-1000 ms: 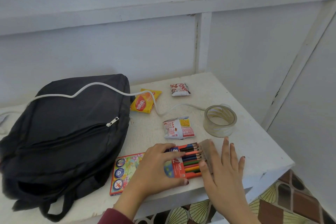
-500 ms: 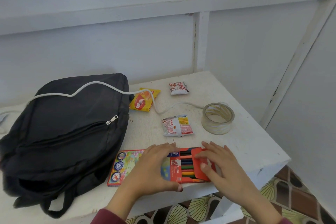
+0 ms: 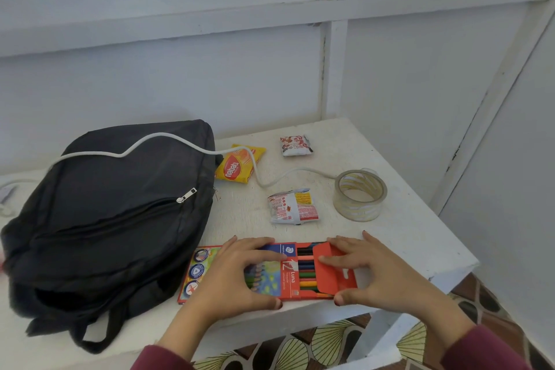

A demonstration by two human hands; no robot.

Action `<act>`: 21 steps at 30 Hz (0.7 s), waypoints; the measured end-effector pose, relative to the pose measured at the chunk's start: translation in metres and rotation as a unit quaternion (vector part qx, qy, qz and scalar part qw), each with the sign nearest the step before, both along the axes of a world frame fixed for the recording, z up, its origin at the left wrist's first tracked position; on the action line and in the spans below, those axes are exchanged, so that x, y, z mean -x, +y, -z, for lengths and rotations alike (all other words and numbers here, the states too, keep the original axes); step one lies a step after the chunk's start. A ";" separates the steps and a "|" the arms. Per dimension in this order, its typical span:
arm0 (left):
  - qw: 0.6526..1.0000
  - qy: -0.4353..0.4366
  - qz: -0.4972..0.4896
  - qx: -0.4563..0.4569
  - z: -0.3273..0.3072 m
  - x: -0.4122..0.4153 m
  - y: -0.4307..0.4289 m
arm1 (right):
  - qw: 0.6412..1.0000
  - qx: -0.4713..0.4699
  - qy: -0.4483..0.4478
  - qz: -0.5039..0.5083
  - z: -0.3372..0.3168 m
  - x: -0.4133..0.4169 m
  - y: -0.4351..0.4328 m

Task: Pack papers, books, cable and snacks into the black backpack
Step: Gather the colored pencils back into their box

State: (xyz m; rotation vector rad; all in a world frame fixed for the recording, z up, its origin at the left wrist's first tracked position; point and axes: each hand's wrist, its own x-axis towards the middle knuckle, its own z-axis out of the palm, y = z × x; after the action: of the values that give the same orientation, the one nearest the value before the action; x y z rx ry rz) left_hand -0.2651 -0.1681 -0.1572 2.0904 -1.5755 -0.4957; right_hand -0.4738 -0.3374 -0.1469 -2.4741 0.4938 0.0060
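- White painted table (image 3: 390, 159) in a white panelled corner. Black backpack (image 3: 120, 219) lies flat at frame left w/ front zip shut. White cable (image 3: 168, 141) runs over it onto the tabletop.
- Step, prob.: closing the pencil box (image 3: 288, 273), lower centre. Left hand (image 3: 237, 276) grips it, fingers over the top, thumb at near edge. Right hand (image 3: 381, 273) presses the orange flap (image 3: 333, 273) w/ fairly straight fingers.
- To do it well: steady the box, get pencils fully in, tuck the flap w/o creasing.
- Yellow snack (image 3: 237, 167), far white pack (image 3: 295, 145) & near white pack (image 3: 292, 206) lie centre frame, outside the bag.
- Can't tell: bag's main opening or contents. No papers/books in view. Cable's left end is cut off.
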 end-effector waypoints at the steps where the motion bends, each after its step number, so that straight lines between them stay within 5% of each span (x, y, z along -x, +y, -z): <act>1: 1.000 0.001 -0.002 0.000 0.000 0.000 0.000 | 1.000 0.008 0.001 0.001 -0.001 -0.001 0.001; 8: 1.000 0.003 -0.003 0.008 -0.004 0.007 -0.001 | 0.998 0.058 0.019 -0.019 -0.003 -0.012 0.008; 21: 1.000 0.019 -0.003 -0.001 -0.005 0.008 0.002 | 0.999 -0.011 -0.030 -0.001 0.015 -0.020 0.016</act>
State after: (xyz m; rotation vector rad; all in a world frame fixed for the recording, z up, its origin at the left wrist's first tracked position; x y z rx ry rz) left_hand -0.2731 -0.1665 -0.1519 2.0746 -1.5475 -0.5307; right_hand -0.4534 -0.3214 -0.1619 -2.4450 0.4637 -0.0603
